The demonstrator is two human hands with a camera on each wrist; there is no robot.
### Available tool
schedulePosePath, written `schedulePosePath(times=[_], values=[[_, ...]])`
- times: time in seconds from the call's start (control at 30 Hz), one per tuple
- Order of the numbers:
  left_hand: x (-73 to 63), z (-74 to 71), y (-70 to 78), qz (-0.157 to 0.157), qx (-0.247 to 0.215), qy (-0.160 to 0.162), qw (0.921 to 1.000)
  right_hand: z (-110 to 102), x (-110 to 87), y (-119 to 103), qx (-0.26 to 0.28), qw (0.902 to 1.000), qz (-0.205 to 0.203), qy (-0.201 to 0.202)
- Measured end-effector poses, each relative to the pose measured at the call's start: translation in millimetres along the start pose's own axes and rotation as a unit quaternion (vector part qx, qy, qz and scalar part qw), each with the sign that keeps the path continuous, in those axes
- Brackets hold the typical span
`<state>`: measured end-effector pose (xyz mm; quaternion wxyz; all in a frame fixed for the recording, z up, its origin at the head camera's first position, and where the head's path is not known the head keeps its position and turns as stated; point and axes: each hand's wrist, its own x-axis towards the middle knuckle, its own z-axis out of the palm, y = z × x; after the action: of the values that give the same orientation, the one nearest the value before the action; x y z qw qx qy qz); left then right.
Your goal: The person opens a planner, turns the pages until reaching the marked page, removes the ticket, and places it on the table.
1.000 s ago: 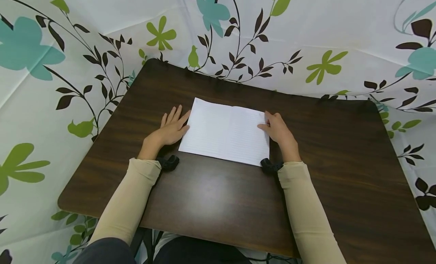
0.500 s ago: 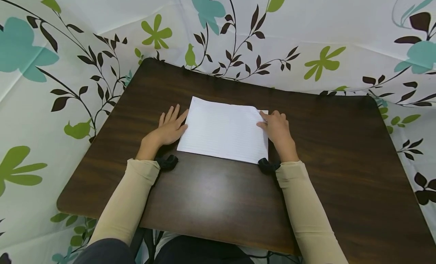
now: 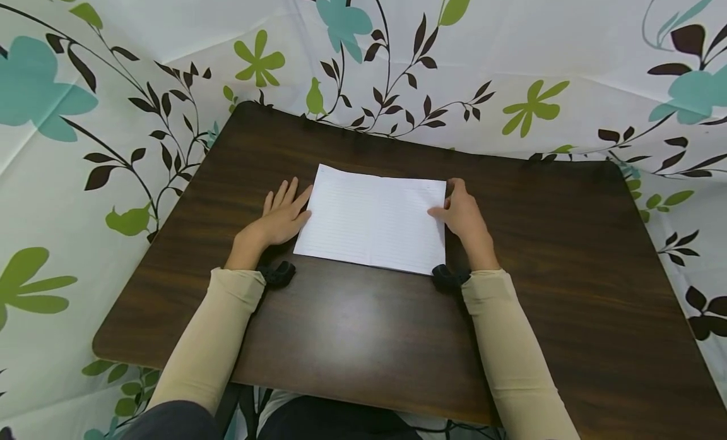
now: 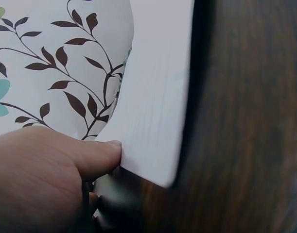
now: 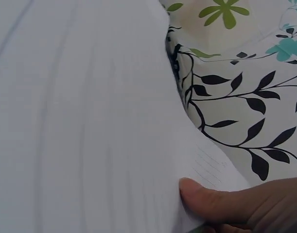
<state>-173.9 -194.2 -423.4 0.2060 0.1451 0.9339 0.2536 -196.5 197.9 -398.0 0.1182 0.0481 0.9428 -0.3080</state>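
An open notebook (image 3: pixel 369 219) with white lined pages lies across the middle of the dark table, its fold running down the centre. My left hand (image 3: pixel 275 222) rests at the left edge with fingers straight and spread. In the left wrist view its thumb (image 4: pixel 100 156) touches the near corner of the paper (image 4: pixel 155 102). On the opposite side, my right hand (image 3: pixel 464 216) pinches the right edge of the notebook. Its thumb (image 5: pixel 206 200) presses on the page (image 5: pixel 99 116) in the right wrist view, while the other fingers are mostly hidden behind the edge.
The brown wood-grain table (image 3: pixel 352 339) extends around the notebook on every side. A white curtain (image 3: pixel 483 42) printed with leaves and flowers hangs along the back and left. Black wrist cameras (image 3: pixel 278 274) sit near the table surface.
Half a second ago the page's top right corner was curled back, showing the sheet beneath. Now it lies out to the corner, and my right fingers have moved behind the edge. My left hand stays put.
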Motion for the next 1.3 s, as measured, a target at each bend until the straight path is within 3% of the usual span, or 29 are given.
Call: schedulePosePath(times=[0.2,0.43,0.53,0.73,0.93,1.2,1.3], values=[[3.0,1.6,-4.4,-0.003,0.002,0.001,1.0000,-10.4,-2.9,-0.2,-0.008,0.9990,-0.022,-0.037],[3.0,1.1,-5.0,-0.003,0.000,0.001,1.0000,-18.0,-12.5,-6.3,-0.010,0.9971,-0.072,0.024],[0.9,0.3,-3.1,-0.004,0.002,0.000,1.0000,-22.2,-17.7,-12.2,0.000,0.9957,-0.087,0.030],[-2.1,-0.9,0.4,-0.004,0.002,0.003,1.0000,-32.9,-29.3,-25.1,-0.022,0.9929,-0.111,-0.037],[-0.3,-1.3,0.3,-0.005,0.004,0.004,1.0000,-40.8,-49.7,-39.6,-0.081,0.9795,-0.151,-0.106],[1.4,-1.3,-0.3,-0.007,0.022,0.003,0.9997,-38.5,-81.0,-69.5,-0.081,0.9807,-0.165,-0.066],[-0.5,-1.8,0.1,-0.008,0.019,0.005,0.9998,-33.1,-89.4,-79.4,-0.070,0.9818,-0.161,-0.072]])
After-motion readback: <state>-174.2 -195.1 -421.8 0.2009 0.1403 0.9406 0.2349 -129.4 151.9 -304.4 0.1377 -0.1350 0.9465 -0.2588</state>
